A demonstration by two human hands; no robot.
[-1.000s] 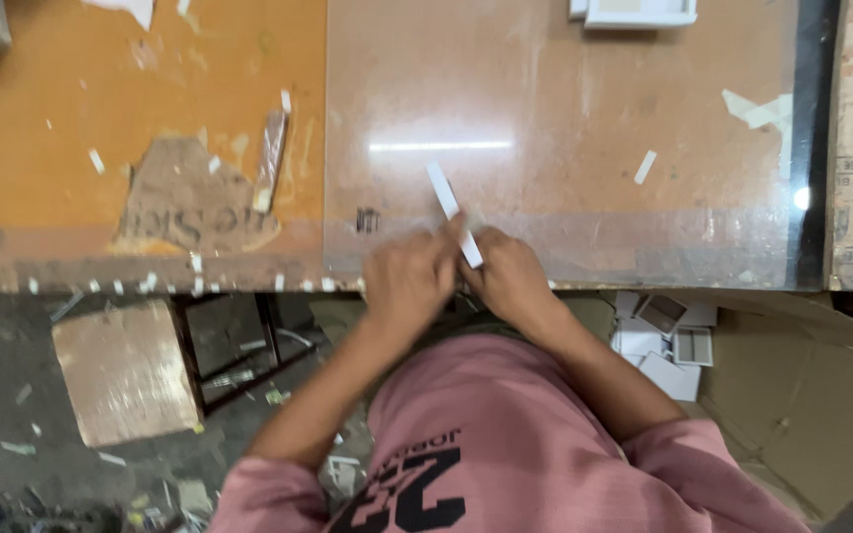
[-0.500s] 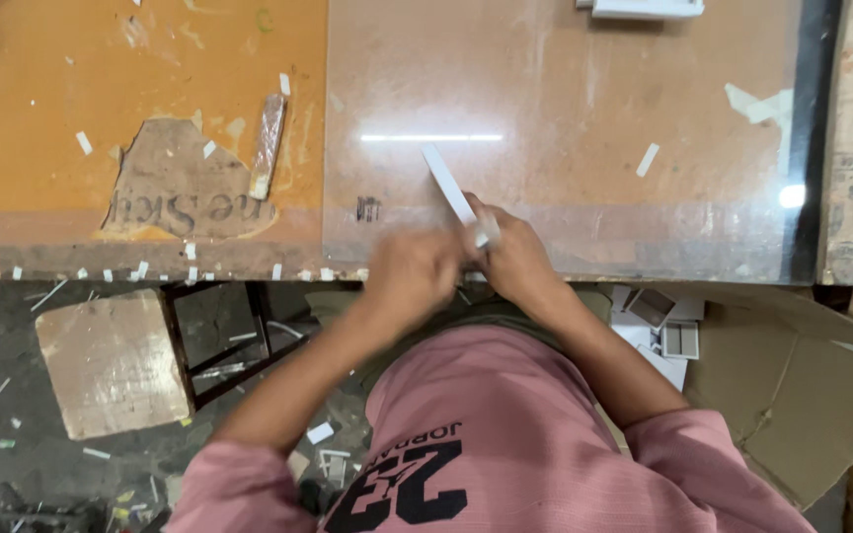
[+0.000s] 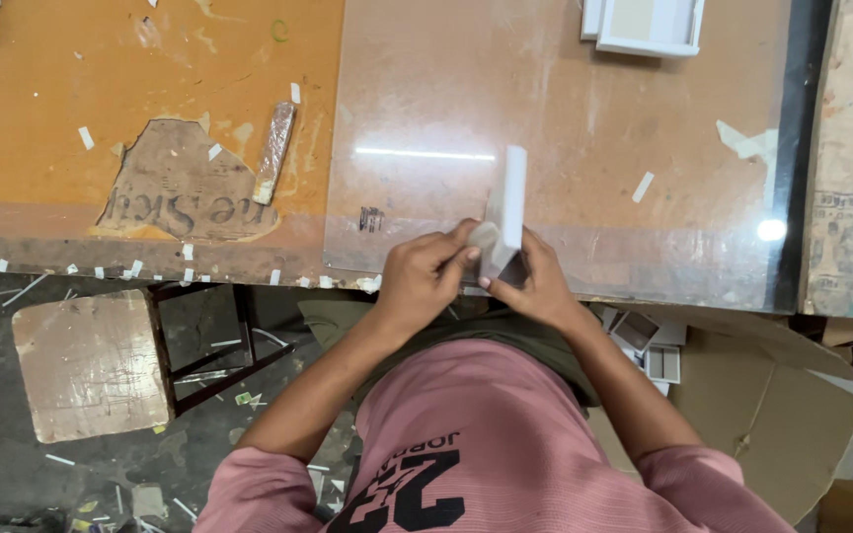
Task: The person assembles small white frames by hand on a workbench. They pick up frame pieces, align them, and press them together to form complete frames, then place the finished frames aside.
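Observation:
I hold a small white flat box (image 3: 508, 204) upright at the near edge of the worktable, over a clear plastic sheet (image 3: 565, 118). My left hand (image 3: 425, 278) pinches its lower left side with fingers curled. On the lower right, my right hand (image 3: 535, 281) grips the box's bottom corner. Both hands touch each other around the box's base. Below them my pink shirt fills the lower view.
A wrapped narrow bar (image 3: 273, 150) lies on the orange tabletop (image 3: 71, 79) beside a torn patch. White frames (image 3: 644, 25) sit at the far edge. A wooden stool (image 3: 91, 365) stands at lower left, and a cardboard box (image 3: 772, 415) with small white boxes at lower right.
The white box has turned from slanting up-left to standing nearly upright. Both hands shifted slightly right along the table edge, still closed around its base.

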